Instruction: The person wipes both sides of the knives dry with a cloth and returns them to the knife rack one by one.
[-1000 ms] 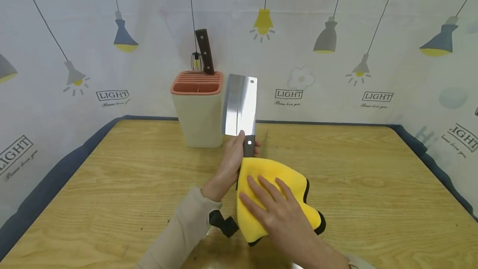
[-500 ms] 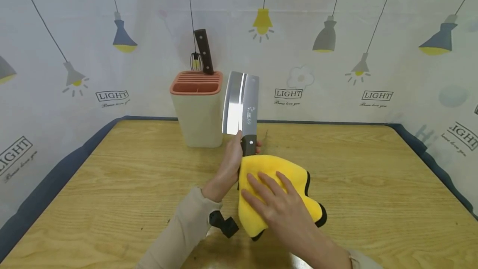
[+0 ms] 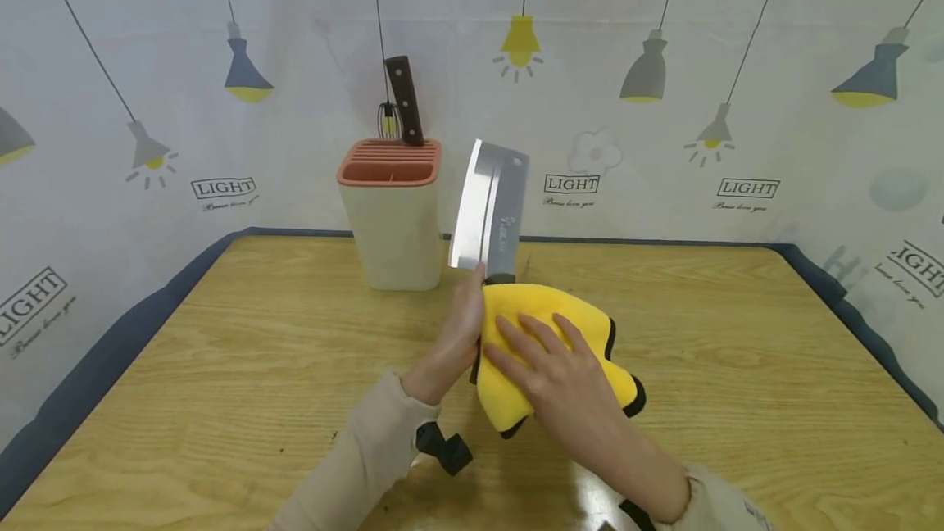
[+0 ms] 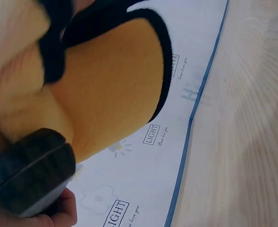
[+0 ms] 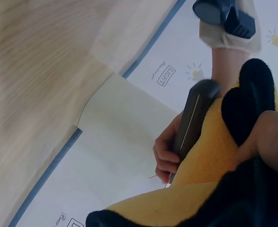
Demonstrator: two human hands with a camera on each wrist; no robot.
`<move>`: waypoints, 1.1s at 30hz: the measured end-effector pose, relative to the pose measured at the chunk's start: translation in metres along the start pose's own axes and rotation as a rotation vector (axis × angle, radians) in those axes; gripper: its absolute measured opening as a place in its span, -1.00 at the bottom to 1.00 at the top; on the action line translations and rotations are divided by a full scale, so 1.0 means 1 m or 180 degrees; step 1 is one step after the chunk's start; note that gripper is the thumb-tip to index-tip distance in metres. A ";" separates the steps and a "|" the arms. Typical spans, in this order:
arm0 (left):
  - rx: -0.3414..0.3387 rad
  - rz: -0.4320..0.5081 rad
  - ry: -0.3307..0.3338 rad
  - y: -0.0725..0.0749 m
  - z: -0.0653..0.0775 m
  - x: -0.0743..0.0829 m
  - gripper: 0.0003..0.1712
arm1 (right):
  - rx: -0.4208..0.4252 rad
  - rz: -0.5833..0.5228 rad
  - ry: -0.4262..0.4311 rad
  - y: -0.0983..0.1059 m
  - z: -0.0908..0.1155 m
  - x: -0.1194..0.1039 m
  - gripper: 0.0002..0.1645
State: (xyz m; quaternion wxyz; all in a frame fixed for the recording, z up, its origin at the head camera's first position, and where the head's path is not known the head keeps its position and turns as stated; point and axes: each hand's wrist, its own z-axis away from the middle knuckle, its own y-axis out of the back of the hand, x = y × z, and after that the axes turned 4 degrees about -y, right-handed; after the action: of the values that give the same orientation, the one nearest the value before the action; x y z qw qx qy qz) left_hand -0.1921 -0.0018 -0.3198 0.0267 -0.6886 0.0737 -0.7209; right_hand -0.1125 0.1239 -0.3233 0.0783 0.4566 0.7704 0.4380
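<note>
My left hand [image 3: 459, 322] grips the black handle [image 5: 195, 116] of a cleaver [image 3: 490, 211], thumb along its side. The broad steel blade points up and away, leaning slightly right. A yellow cloth [image 3: 549, 306] with black edging lies over the handle, covering nearly all of it in the head view. My right hand [image 3: 564, 379] holds this cloth against the handle, fingers spread across its top; the thumb side tucks into the folds in the right wrist view. In the left wrist view, the handle's butt end [image 4: 32, 170] shows beside the draped cloth [image 4: 115, 85].
A cream knife block [image 3: 394, 236] with an orange slotted top stands at the back, left of the blade. One dark-handled knife [image 3: 406, 101] sticks up from it. The wooden table [image 3: 737, 367] ends at a printed backdrop [image 3: 664, 203] behind and at both sides.
The right hand and cloth have moved up along the handle, covering more of it. The blade has shifted right and now tilts that way.
</note>
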 end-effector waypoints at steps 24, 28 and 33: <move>-0.0302 -0.0353 -0.0206 -0.002 0.005 -0.007 -0.42 | 0.0020 -0.0323 -0.0479 -0.010 -0.008 0.018 -0.30; -0.0273 -0.0276 -0.0182 -0.003 0.004 -0.006 -0.44 | 0.0010 -0.0390 -0.0562 -0.011 -0.007 0.017 -0.21; -0.0214 -0.0268 -0.0204 -0.003 0.004 -0.005 -0.53 | -0.0018 -0.0390 -0.0620 -0.011 -0.005 0.015 -0.11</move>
State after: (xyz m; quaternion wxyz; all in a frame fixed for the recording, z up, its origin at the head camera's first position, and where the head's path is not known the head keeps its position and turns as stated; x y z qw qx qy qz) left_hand -0.1880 0.0019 -0.3241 -0.0245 -0.7142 0.0681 -0.6961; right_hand -0.1306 0.1300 -0.3238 0.1807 0.4489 0.7844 0.3881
